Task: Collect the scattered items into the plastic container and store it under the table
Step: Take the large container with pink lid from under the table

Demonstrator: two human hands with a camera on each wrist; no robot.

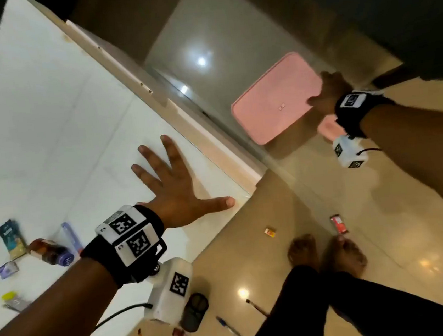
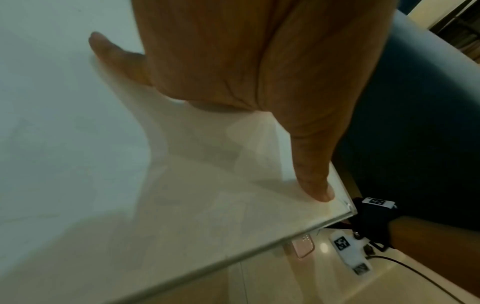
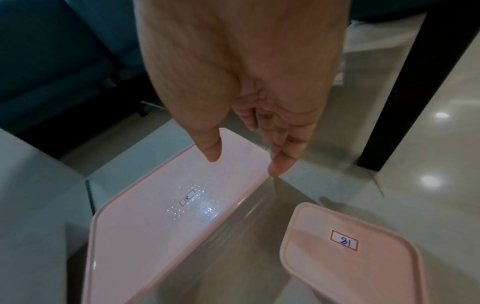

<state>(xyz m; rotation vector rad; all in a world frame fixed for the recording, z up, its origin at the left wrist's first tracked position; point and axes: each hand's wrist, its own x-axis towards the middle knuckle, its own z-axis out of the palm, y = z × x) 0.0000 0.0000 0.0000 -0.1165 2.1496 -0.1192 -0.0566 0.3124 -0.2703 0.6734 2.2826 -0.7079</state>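
Note:
A large clear plastic container with a pink lid [image 1: 273, 102] [image 3: 168, 216] stands on the floor beside the white table [image 1: 45, 118]. My right hand [image 1: 327, 93] [image 3: 246, 162] reaches down to its right edge, thumb on the lid and fingers curled over the rim. My left hand [image 1: 181, 188] [image 2: 259, 82] lies flat on the tabletop near its corner, fingers spread, holding nothing. Scattered on the table's left are a blue snack packet [image 1: 11, 239], a brown bottle [image 1: 51, 252] and a small purple box [image 1: 7, 269]. On the floor lie a red packet [image 1: 339, 224] and pens [image 1: 229, 327].
A smaller pink-lidded container [image 1: 329, 127] [image 3: 350, 257] sits just right of the large one. A small orange box [image 1: 271, 232] and a dark case [image 1: 194, 311] lie on the glossy floor near my bare feet [image 1: 328, 255]. A black table leg [image 3: 405, 102] stands behind the containers.

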